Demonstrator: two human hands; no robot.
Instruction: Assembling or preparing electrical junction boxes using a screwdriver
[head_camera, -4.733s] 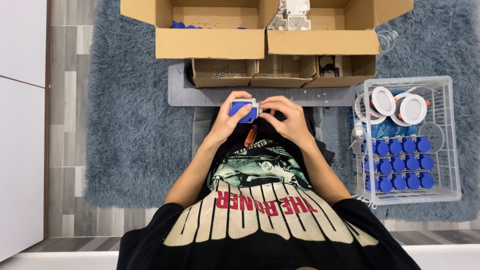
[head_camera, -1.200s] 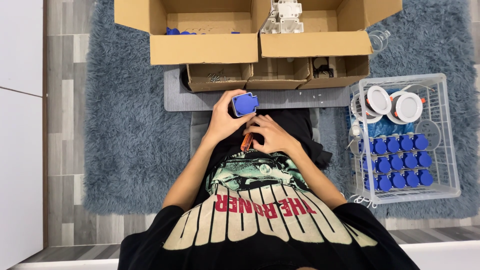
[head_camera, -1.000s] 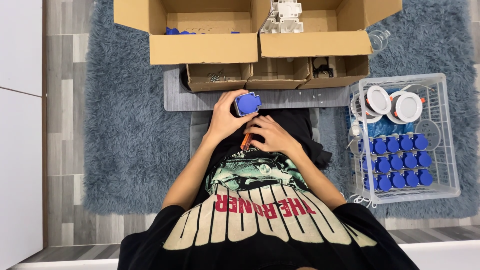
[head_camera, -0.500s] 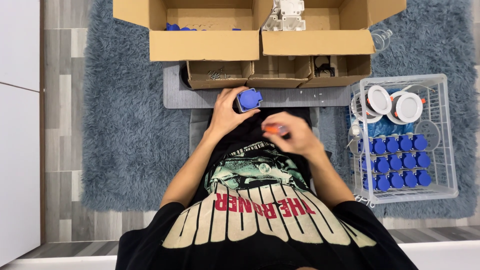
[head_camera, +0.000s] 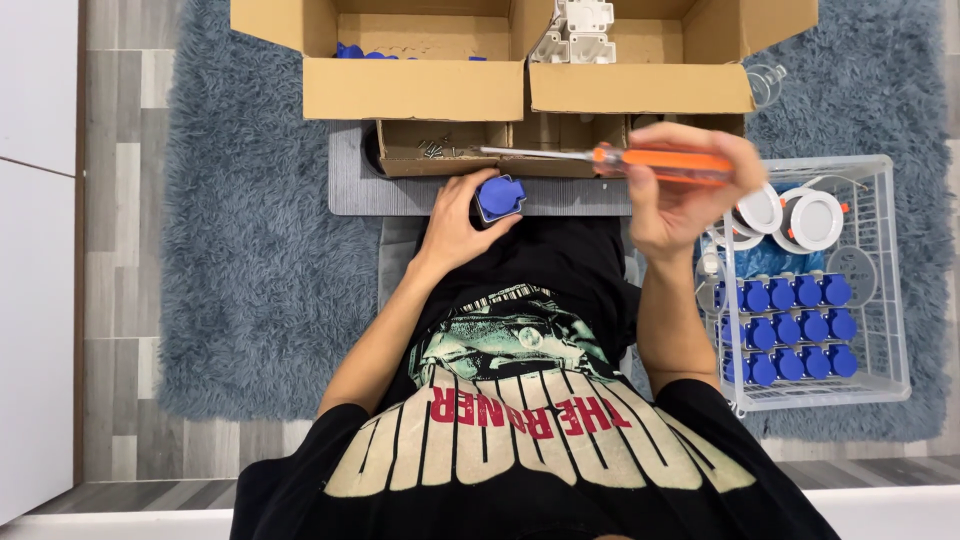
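Since half a second ago the right hand (head_camera: 685, 195) has swung up and out from the lap toward two o'clock, carrying the orange-handled screwdriver (head_camera: 610, 158), which earlier sat low against the dark trousers; the left hand (head_camera: 455, 225) has barely shifted and keeps the blue plug part (head_camera: 499, 196) at the near edge of the grey mat (head_camera: 350, 185). The screwdriver now lies almost level, its long axis running from three o'clock to nine o'clock: the orange grip is buried in the right hand, and the thin metal shaft reaches left across the front of the small open cardboard tray (head_camera: 440, 160), its tip ending above that tray near the loose screws (head_camera: 432, 148). The blue part lies down and to the right of that tip, at roughly five o'clock from it and near it, and at nine o'clock from the right hand, clearly apart. The left hand is far the nearer one; it is in contact with the part. Its fingers are curled around the lower left side of the blue piece, thumb on the near side, grasping it with the face turned up. The right fingers are clenched round the handle, knuckles up, blurred by motion. Behind, at twelve o'clock, stand two large open cardboard boxes (head_camera: 415, 90), and at three o'clock a white wire basket (head_camera: 890, 300) holds rows of blue parts and round white fittings.
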